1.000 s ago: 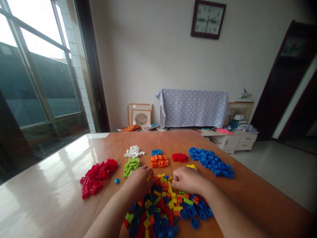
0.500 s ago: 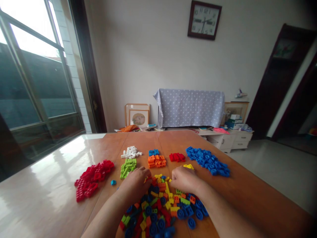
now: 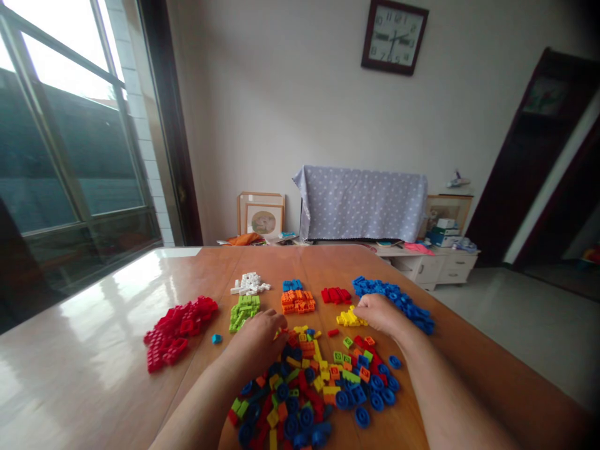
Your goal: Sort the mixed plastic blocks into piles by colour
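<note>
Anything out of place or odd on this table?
One small blue piece lies alone between the red pile and green pile, apart from both blue piles. Otherwise the sorted piles look tidy; nothing spilled or damaged.

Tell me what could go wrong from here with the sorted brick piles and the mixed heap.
1. The right hand sits between the yellow pile and the blue pile, which lie close together; a sweep of the wrist could mix them.
2. The left hand rests on the mixed heap, and its forearm crosses the heap's near side; dragging back may push bricks off the table edge.
3. The lone blue brick lies apart from any pile and could be overlooked.
</note>
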`<state>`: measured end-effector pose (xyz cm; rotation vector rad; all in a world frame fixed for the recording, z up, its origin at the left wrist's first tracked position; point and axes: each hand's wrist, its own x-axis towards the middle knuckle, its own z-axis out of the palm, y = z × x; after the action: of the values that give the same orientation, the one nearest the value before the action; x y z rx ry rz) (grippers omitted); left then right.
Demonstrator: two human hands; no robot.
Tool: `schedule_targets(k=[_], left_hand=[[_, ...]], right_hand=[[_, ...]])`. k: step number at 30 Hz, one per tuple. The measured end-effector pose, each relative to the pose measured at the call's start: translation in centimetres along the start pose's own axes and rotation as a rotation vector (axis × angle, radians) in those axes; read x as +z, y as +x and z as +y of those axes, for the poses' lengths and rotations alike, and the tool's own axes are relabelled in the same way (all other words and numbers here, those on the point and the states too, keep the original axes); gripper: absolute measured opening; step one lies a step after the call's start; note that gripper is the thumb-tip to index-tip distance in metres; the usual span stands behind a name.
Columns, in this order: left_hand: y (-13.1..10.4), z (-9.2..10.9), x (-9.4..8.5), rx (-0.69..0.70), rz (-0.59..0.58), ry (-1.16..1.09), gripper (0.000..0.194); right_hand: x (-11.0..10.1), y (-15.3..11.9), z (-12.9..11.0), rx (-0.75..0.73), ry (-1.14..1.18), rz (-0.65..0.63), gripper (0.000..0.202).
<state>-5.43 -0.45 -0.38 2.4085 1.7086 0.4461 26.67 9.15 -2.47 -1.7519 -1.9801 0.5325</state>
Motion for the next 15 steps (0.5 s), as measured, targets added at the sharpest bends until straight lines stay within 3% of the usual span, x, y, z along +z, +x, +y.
schedule_targets(k=[9, 15], left_hand=[[-0.1, 0.2, -0.3, -0.008, -0.004, 0.01, 0.024], [-0.1, -0.1, 0.1, -0.001, 0.013, 0.014, 0.023]], right_hand=[[1.4, 0.1, -1.1, 0.01, -0.064, -0.027, 0.029], [1.6, 0.2, -0.8, 0.016, -0.115, 0.042, 0.018]])
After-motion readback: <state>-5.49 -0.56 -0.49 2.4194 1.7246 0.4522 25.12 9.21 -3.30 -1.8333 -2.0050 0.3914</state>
